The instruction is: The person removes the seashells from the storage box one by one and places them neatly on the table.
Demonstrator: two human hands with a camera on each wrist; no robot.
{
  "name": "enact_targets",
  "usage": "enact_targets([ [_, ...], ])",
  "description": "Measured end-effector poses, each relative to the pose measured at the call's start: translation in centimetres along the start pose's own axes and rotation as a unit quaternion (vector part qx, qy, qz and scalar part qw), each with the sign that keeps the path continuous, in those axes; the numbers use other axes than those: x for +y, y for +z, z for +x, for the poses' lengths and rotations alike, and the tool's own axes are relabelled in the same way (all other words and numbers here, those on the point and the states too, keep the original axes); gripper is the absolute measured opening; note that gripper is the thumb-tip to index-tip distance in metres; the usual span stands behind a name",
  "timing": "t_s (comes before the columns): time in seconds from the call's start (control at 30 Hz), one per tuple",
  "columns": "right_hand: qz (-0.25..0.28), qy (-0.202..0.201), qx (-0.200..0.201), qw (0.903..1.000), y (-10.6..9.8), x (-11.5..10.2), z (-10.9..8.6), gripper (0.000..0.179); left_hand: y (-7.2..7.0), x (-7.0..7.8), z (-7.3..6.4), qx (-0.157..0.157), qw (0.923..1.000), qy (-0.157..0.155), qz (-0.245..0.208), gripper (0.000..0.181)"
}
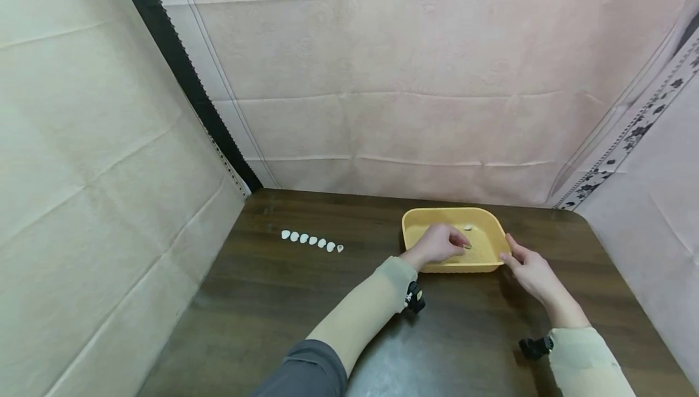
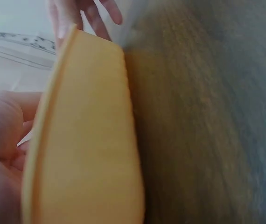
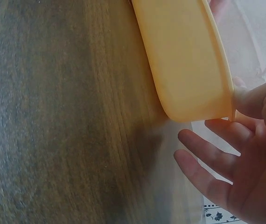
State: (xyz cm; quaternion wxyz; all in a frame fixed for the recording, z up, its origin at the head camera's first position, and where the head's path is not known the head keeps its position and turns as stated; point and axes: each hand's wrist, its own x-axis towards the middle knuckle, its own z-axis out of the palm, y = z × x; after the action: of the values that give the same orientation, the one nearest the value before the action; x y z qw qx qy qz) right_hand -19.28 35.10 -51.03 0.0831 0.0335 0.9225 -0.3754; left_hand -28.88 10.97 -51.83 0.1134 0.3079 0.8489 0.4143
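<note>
A yellow plastic tray (image 1: 437, 268) stands on the table, a small pale shell-like piece (image 1: 468, 227) lying inside near its far wall. My left hand (image 1: 441, 243) reaches over the near left rim, its curled fingertips low in the tray at another small shell-like piece (image 1: 468, 247). In the left wrist view the tray's wall (image 2: 86, 126) hides most of those fingers. With thumb and forefinger my right hand (image 1: 530, 269) pinches the tray's right rim; in the right wrist view its other fingers (image 3: 207, 158) spread below the corner.
Several small white shell-like pieces (image 1: 313, 240) lie in a slightly slanting row on the brown wooden table (image 1: 262, 300), left of the tray. Pale cloth (image 1: 409, 81) hangs behind the table and along both sides.
</note>
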Motion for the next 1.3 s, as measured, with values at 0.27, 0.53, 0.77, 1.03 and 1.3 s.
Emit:
enact_targets([
  [0.27,0.002,-0.010,0.015,0.9998,0.1,0.2,-0.2,0.069,1.9,0.0,1.7,-0.002,0.9992,-0.037,0.011,0.016],
  [0.53,0.012,-0.008,0.027,0.9995,0.4,0.3,-0.4,0.068,3.0,-0.2,2.7,-0.003,0.9979,-0.047,0.045,0.024],
  [0.77,0.023,-0.005,0.027,0.9993,0.3,0.1,-0.3,0.068,3.0,0.2,3.0,0.037,0.9970,-0.050,0.046,0.027],
  [1.03,0.028,0.003,0.018,0.9994,0.5,0.0,-0.3,0.068,3.5,-0.5,3.7,0.031,0.9947,-0.082,0.053,0.031],
  [1.3,0.035,0.009,0.016,0.9992,0.4,0.1,-0.3,0.068,3.6,-0.6,4.2,0.015,0.9931,-0.055,0.102,0.029],
])
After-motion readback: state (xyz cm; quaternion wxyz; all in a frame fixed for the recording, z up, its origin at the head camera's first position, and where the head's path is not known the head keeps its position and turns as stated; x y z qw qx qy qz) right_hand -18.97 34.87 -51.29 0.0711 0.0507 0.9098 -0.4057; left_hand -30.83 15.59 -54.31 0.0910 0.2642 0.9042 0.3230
